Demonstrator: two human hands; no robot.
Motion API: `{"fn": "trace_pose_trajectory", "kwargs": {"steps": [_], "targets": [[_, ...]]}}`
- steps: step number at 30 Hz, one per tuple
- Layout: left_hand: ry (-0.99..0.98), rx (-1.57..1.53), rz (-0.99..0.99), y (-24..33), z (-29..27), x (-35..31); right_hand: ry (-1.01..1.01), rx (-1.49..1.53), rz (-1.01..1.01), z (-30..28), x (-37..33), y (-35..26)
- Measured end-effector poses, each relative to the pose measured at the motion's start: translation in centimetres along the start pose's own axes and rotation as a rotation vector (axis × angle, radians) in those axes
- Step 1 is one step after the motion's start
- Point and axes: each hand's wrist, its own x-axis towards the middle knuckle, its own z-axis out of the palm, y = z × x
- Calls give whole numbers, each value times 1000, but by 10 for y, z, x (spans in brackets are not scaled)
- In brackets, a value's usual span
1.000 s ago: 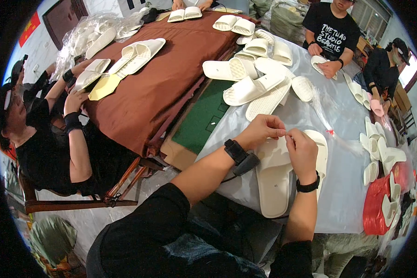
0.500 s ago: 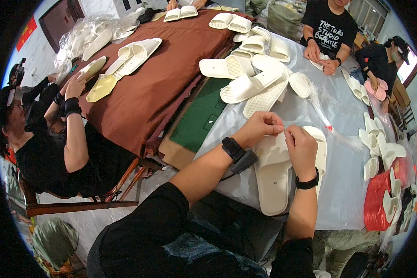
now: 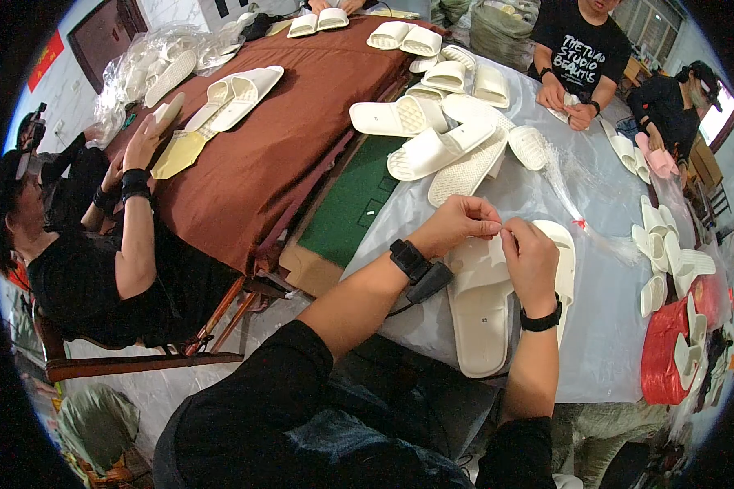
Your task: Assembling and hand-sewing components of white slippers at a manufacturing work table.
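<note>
Two cream slide slippers lie side by side on the plastic-covered table in front of me, a left one (image 3: 479, 330) and a right one (image 3: 567, 253). Above them, my left hand (image 3: 458, 220) and my right hand (image 3: 532, 254) meet, thumb and fingertips pinched on each. Whatever sits between the fingertips is too small or thin to make out. My right hand hides part of the slippers. Just beyond my hands lies a bundle of clear thin strands (image 3: 564, 191) with a red band around it. A loose pile holds a cream slipper (image 3: 436, 153) and several others.
Brown cloth covers a second table (image 3: 318, 106) at the left, where a person handles a slipper (image 3: 168, 114). A person in a black shirt (image 3: 581, 49) works across from me. More slippers (image 3: 656, 236) and a roll of red strapping (image 3: 663, 350) lie at the right.
My hands stay nearly where they were, still pinched together. At the left, the person's hands and slipper have shifted and turned upright. The far right person has lowered the pink slippers.
</note>
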Motion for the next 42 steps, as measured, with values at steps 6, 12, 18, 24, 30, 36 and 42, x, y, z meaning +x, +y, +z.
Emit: {"fn": "trace_pose_trajectory", "kwargs": {"steps": [6,12,18,24,30,36,42], "targets": [[-8,-1,9,-2,-1,0,1,11,44,0,1,-1],[3,-16,37,-5,-1,2,-37,40,26,1,0,-1],[29,40,58,-7,-4,3,-5,-14,-34,2,2,-1],[117,7,21,-8,-3,5,62,-73,-23,3,2,4],[49,37,46,-6,-2,4,70,-51,-35,3,2,5],[-11,79,60,-9,-2,5,-4,-59,-43,0,2,3],[46,100,30,-9,1,5,-11,-50,-36,-2,3,1]]}}
